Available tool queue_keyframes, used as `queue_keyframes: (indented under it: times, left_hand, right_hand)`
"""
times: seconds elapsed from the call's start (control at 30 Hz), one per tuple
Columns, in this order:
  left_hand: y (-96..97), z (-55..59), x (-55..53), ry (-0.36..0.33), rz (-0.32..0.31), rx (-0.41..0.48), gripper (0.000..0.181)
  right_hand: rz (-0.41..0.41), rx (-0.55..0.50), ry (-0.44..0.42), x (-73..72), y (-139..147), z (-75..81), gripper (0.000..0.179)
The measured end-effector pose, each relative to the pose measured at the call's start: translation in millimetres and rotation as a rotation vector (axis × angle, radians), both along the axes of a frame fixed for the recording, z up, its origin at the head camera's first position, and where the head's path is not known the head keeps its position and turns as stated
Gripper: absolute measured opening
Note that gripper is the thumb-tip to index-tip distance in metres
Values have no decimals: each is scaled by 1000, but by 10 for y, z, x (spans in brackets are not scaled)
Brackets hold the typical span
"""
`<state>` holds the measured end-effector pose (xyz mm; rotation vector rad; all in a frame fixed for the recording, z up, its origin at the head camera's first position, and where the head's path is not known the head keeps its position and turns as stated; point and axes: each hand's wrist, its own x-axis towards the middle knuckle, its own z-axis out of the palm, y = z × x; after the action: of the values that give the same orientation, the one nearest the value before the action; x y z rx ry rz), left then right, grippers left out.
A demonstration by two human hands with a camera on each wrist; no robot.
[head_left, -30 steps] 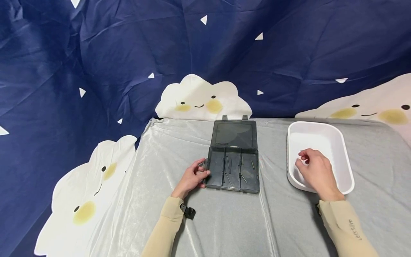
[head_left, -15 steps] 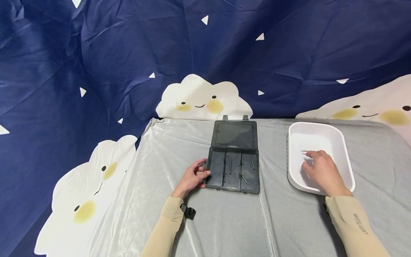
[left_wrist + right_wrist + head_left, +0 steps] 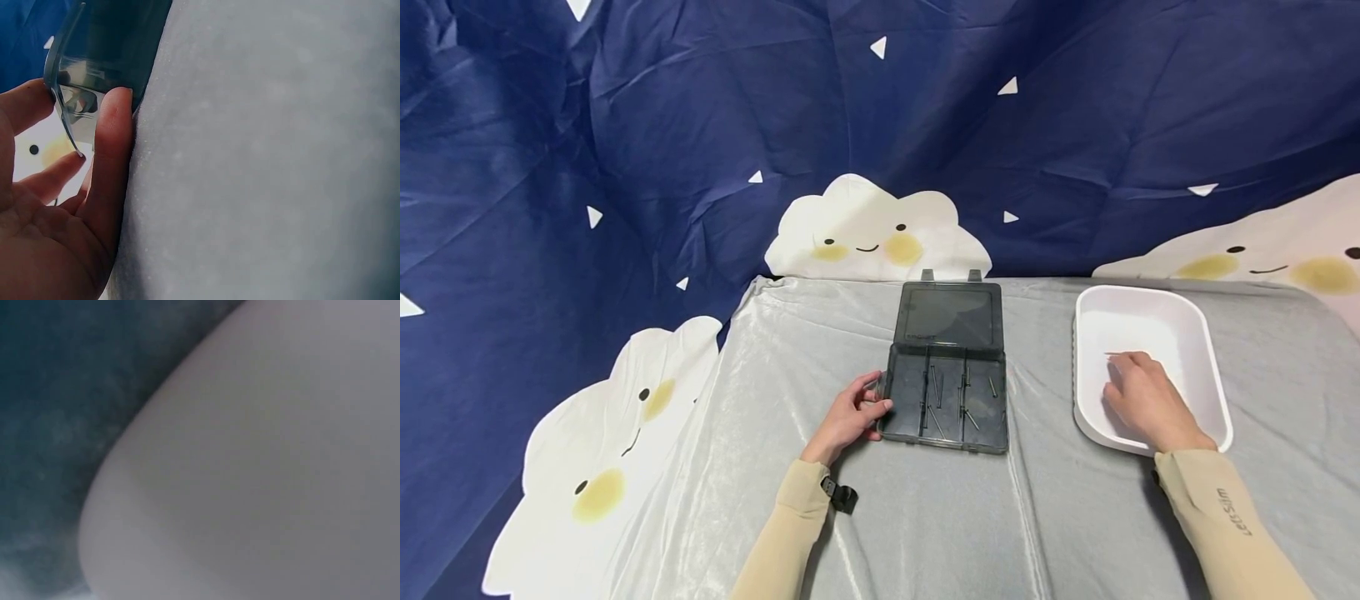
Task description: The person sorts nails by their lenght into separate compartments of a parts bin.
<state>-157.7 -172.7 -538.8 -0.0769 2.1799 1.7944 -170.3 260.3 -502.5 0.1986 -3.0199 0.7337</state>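
In the head view, my left hand (image 3: pixel 846 417) holds the left edge of an open dark, see-through compartment box (image 3: pixel 904 387). The left wrist view shows the thumb (image 3: pixel 114 122) along the near side of the box wall (image 3: pixel 125 44) and fingers behind it. Several thin nails or screws (image 3: pixel 937 392) lie in the middle and right compartments; the left one shows none. My right hand (image 3: pixel 1153 408) reaches down into a white tub (image 3: pixel 1213 400), thumb and forefinger apart. Just past its fingertips lies a thin nail-like piece (image 3: pixel 1109 353), partly covered by the hand.
The box's lid (image 3: pixel 951 312) is folded back towards the blue cloud-print backdrop (image 3: pixel 1037 150). Wrinkled grey cloth (image 3: pixel 1045 500) covers the table. The right wrist view shows only the tub's blurred white wall (image 3: pixel 250 475) and dark cloth.
The right hand has shifted slightly right within the tub, and its fingers have come down close to the thin piece. The left hand and the box stay in place.
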Motion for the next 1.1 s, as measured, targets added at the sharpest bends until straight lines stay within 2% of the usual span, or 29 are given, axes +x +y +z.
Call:
queue_keyframes:
  times: [0.3, 0.53, 0.67, 0.9, 1.1]
  left_hand:
    - [3, 37, -4, -22, -12, 18, 69]
    - [33, 286, 68, -27, -38, 16, 68]
    - [44, 341, 90, -26, -33, 24, 67]
    - [42, 330, 83, -33, -31, 24, 68]
    - [46, 326, 78, -34, -25, 26, 68]
  right_hand:
    - [55, 39, 3, -23, 45, -9, 46]
    - [38, 15, 69, -7, 43, -22, 26]
    - [27, 8, 85, 6, 38, -25, 12]
    - [35, 31, 29, 1, 21, -5, 9]
    - [39, 34, -75, 3, 31, 17, 10]
